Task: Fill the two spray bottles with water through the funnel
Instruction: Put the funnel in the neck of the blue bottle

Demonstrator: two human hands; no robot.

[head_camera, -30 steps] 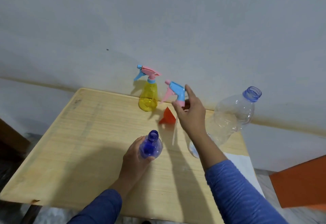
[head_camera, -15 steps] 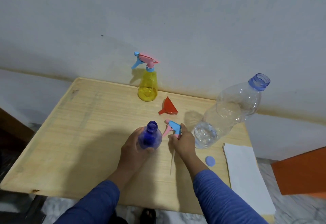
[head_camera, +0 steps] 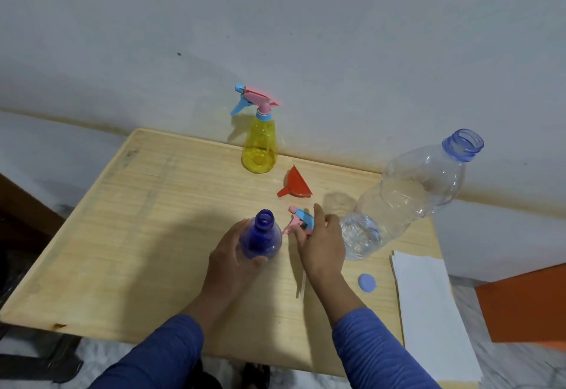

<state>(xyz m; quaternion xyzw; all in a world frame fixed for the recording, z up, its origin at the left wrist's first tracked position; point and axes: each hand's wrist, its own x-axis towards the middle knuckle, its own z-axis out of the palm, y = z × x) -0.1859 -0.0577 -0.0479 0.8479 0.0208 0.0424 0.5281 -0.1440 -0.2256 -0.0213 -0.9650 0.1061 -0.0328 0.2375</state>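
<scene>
On the wooden table (head_camera: 153, 235), the left hand (head_camera: 232, 260) is gripping the open blue spray bottle (head_camera: 261, 240) upright, while the right hand (head_camera: 321, 244) is holding the removed spray head (head_camera: 301, 220) against the tabletop. The red funnel (head_camera: 296, 184) is lying just beyond, near the yellow spray bottle (head_camera: 259, 146).

Table (head_camera: 159, 204): pale wood, visible straight grain, matt, with a dark chip at the near left edge.
Blue spray bottle (head_camera: 260, 240): translucent deep-blue plastic, glossy, neck open.
Yellow spray bottle (head_camera: 259, 149): translucent yellow plastic, shiny; its trigger top is opaque pink and blue plastic.
Loose trigger head (head_camera: 301, 220): the same opaque pink and blue plastic, with a thin pale dip tube.
Funnel (head_camera: 296, 185): opaque red plastic, smooth.
Large water bottle (head_camera: 410, 195): clear thin plastic, ribbed, glossy, blue-tinted neck.
Cap (head_camera: 366, 282): matt blue plastic.
Paper sheets (head_camera: 428, 312): white, matt.
Sleeves (head_camera: 376, 355): blue ribbed knit cloth.
Wall (head_camera: 306, 36): painted, matt, slightly scuffed.
</scene>
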